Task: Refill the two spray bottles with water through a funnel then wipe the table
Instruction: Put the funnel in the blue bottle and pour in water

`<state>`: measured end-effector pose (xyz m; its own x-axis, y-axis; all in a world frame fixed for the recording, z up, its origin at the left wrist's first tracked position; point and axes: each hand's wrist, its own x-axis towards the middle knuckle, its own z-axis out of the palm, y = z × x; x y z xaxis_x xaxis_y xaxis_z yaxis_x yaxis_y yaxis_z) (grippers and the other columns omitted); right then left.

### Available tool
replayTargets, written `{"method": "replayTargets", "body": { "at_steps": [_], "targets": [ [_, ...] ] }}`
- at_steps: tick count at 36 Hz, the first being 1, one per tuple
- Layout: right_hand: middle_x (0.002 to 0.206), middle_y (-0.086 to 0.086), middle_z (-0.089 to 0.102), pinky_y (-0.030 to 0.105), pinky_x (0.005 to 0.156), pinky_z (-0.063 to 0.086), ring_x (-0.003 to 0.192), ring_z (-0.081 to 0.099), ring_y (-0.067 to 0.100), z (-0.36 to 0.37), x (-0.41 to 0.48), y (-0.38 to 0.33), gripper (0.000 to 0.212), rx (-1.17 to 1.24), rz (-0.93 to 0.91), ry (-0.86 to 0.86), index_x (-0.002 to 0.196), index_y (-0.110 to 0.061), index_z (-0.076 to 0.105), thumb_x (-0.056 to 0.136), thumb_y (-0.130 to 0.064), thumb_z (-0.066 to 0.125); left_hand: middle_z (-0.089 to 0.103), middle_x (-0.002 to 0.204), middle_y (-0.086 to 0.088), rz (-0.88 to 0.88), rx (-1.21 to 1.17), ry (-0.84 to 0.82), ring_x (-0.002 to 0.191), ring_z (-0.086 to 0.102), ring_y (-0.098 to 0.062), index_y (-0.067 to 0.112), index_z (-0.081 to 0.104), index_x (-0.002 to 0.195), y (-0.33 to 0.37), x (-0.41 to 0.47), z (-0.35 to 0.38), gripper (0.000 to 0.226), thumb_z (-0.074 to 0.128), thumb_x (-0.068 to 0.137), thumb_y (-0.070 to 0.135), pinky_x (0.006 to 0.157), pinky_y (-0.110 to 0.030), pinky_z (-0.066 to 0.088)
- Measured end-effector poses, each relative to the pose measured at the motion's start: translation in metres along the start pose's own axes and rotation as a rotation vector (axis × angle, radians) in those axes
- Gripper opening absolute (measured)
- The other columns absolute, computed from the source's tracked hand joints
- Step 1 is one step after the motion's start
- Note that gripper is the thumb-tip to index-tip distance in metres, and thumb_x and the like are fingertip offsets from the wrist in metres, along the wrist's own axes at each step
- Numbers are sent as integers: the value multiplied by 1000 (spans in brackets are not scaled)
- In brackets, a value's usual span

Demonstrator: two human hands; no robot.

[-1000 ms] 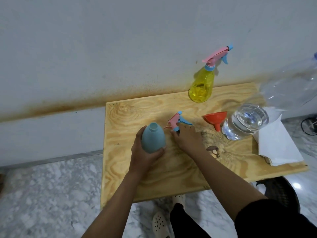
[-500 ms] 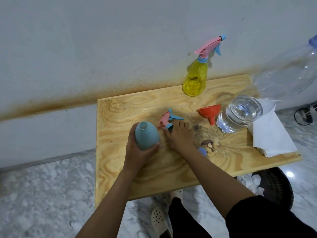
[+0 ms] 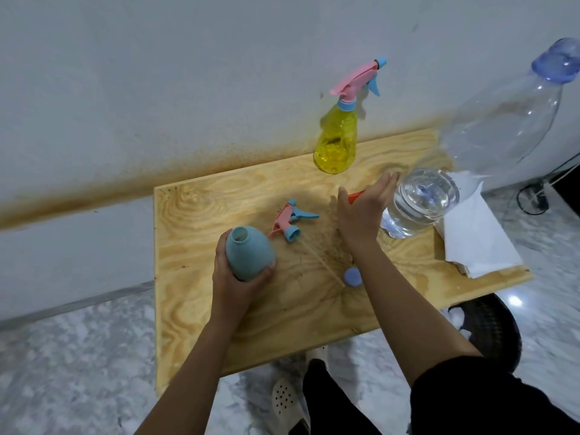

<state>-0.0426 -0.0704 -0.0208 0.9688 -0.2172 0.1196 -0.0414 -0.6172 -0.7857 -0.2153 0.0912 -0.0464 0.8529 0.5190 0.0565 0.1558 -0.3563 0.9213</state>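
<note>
Left hand: the left hand [image 3: 233, 279] is wrapped around the blue bottle [image 3: 249, 252], upright and uncapped, near the table's left middle.
Right hand: the right hand [image 3: 362, 211] is spread, fingers loose, over the orange funnel [image 3: 356, 196]; whether it touches is unclear.
Spray head: the removed spray head [image 3: 288, 219] lies between the hands, its thin tube trailing toward a small blue cap [image 3: 352, 276].
Yellow bottle: the yellow bottle [image 3: 337, 139] stands capped at the far edge by the wall.
Edges: the water bottle [image 3: 439, 186] and white cloth [image 3: 474, 237] crowd the table [image 3: 194, 215] on its right edge; the near-left board is open.
Hidden: most of the funnel sits behind the hand; the water bottle's top stretches out of focus.
</note>
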Motion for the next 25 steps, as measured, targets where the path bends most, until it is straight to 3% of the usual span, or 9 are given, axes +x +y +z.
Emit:
{"method": "replayTargets", "body": {
  "at_steps": [9,16,25],
  "targets": [
    [156,23,-2,37,116,13,145,-1,33,16,15,8,96,-104,132,-78,146,3,3,82,-25,69,44,129,12,-4,-2,-7,117,47,-13,71,22,119,-1,1,0,85,75,54,57,92,-40,48],
    [145,19,26,38,112,29,136,25,33,17,19,9,90,-65,124,-41,140,3,21,74,-22,76,41,127,28,-20,-29,15,115,47,-6,70,23,120,-2,2,2,86,77,54,54,91,-33,48],
    [144,16,32,37,105,34,132,32,32,9,14,6,101,-15,147,-154,144,-1,19,70,-32,80,44,132,14,-42,-4,28,118,47,-12,68,22,122,-1,1,2,88,77,54,55,93,-41,49]
  ]
}}
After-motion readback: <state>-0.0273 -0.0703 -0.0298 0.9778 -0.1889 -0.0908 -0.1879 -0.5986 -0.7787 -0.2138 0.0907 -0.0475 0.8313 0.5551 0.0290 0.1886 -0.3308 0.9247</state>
